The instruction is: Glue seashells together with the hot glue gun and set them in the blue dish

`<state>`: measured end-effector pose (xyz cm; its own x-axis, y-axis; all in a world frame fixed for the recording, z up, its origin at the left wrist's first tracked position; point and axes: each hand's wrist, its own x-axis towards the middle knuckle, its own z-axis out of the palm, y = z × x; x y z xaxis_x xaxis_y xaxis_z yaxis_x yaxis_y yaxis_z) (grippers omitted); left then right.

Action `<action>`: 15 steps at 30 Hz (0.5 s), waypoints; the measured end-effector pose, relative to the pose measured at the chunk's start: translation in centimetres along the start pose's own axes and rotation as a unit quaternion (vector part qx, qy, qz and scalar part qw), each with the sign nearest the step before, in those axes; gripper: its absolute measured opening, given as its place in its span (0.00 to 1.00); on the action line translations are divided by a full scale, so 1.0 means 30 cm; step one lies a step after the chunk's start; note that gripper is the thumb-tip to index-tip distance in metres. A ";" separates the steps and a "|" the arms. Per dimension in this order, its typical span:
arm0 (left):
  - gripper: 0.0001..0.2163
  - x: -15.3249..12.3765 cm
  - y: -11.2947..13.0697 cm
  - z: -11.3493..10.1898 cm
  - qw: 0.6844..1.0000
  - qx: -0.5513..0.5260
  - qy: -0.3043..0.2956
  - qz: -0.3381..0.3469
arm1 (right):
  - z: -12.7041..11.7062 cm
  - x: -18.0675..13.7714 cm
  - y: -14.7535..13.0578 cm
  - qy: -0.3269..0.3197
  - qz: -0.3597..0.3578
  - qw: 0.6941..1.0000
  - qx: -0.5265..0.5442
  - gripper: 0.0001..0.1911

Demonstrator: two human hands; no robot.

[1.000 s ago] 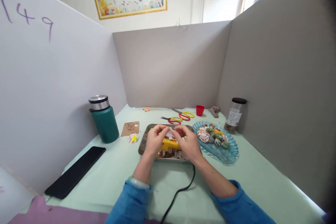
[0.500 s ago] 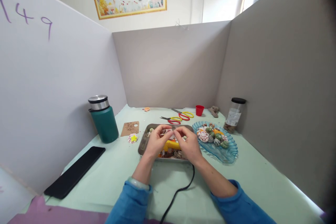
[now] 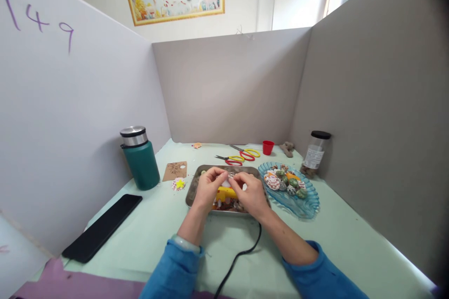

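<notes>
My left hand [image 3: 207, 189] and my right hand [image 3: 250, 192] meet above a metal tray [image 3: 191, 195], thumbs and fingertips pinched. Something small and pale shows between the fingertips; its kind is too small to make out. Under the hands, in the tray, rests a yellow glue gun [image 3: 226, 192], partly hidden by the fingers. Its black cord [image 3: 235, 259] runs over the near edge toward me. Small mixed brown, white and orange pieces [image 3: 228, 204] lie around the glue gun.
Right of the tray sits a blue glass plate [image 3: 298, 209] of patterned balls, with a jar [image 3: 313, 155] behind. Scissors [image 3: 233, 160] and a red cup [image 3: 268, 147] stand farther back. Left are a green bottle [image 3: 141, 163], a black phone-like slab [image 3: 105, 226], cardboard [image 3: 174, 171] and a star-topped disc [image 3: 178, 184].
My fingertips have shifted slightly, and more of the small pale thing shows between them. The whole view has drifted a little; the objects on the table stay in place.
</notes>
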<state>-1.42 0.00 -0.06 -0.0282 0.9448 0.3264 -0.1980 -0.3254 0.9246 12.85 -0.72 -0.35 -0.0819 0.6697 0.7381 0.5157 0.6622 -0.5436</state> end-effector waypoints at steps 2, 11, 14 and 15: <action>0.13 0.000 -0.003 0.003 1.000 0.008 -0.002 -0.007 | -0.002 0.001 -0.003 0.007 0.003 1.000 0.003 0.13; 0.15 -0.007 0.021 0.018 1.000 0.004 0.004 -0.013 | -0.013 0.002 -0.006 0.021 0.043 0.998 0.039 0.14; 0.13 -0.006 0.020 0.013 1.000 0.024 0.012 0.009 | -0.013 0.002 -0.007 0.017 0.041 0.998 0.036 0.14; 0.13 -0.006 0.019 0.012 0.999 0.027 0.015 0.014 | -0.012 0.002 -0.007 0.015 0.038 0.999 0.035 0.13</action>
<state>-1.17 -0.38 0.47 -0.0632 0.9355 0.3475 -0.1426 -0.3531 0.9247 13.05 -0.93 -0.05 -0.0180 0.7097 0.7043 0.4586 0.6318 -0.6249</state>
